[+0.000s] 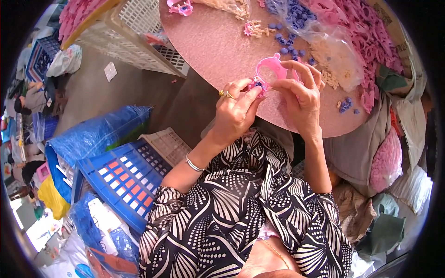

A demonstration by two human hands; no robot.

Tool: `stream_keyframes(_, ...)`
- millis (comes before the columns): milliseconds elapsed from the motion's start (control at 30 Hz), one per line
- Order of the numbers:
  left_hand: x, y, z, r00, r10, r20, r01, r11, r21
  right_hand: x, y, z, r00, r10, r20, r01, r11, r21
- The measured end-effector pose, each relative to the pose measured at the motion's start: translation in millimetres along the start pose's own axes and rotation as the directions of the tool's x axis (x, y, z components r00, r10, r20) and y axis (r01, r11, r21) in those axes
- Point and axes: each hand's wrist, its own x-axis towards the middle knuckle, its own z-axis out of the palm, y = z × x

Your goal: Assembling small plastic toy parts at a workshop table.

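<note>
Over the near edge of the round pink table [208, 51], both of my hands hold one pink plastic toy bracelet [274, 64] with a rounded band. My left hand [234, 111] pinches its small decorated front, where a dark blue piece [258, 85] shows between the fingertips. The right hand [305, 95] grips the band's side between thumb and fingers. Beyond them lie small blue plastic pieces [296, 18], beige pieces [324, 58] partly under clear plastic, and a large heap of pink parts [357, 28]. Another pink bracelet [181, 7] rests at the far left of the table.
A pale slatted crate [174, 60] stands left of the table. Nearer on the left are a blue plastic basket [92, 169] and a blue sack [99, 127]. A bag of pink pieces [387, 162] is at the right, beside grey cloth.
</note>
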Motion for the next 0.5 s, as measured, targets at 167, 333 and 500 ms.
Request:
stream_keyframes(167, 1.8, -2.4, 0.5, 0.999, 0.048, -0.011, -0.048, 0.999, 0.000, 0.2, -0.5, 1.8, 0.999, -0.042, 0.028, 0.044, 0.996, -0.076)
stream_keyframes(333, 0.3, -3.6, -0.3, 0.998, 0.067, -0.009, -0.068, 0.997, -0.031, 5.7, -0.2, -6.1, 0.987, -0.057, 0.150, 0.076, 0.989, -0.123)
stream_keyframes(500, 0.6, -1.1, -3.7, 0.996, 0.086, 0.018, -0.084, 0.992, -0.094, 11.6, 3.5, -11.6, 0.974, -0.089, 0.210, 0.096, 0.995, -0.027)
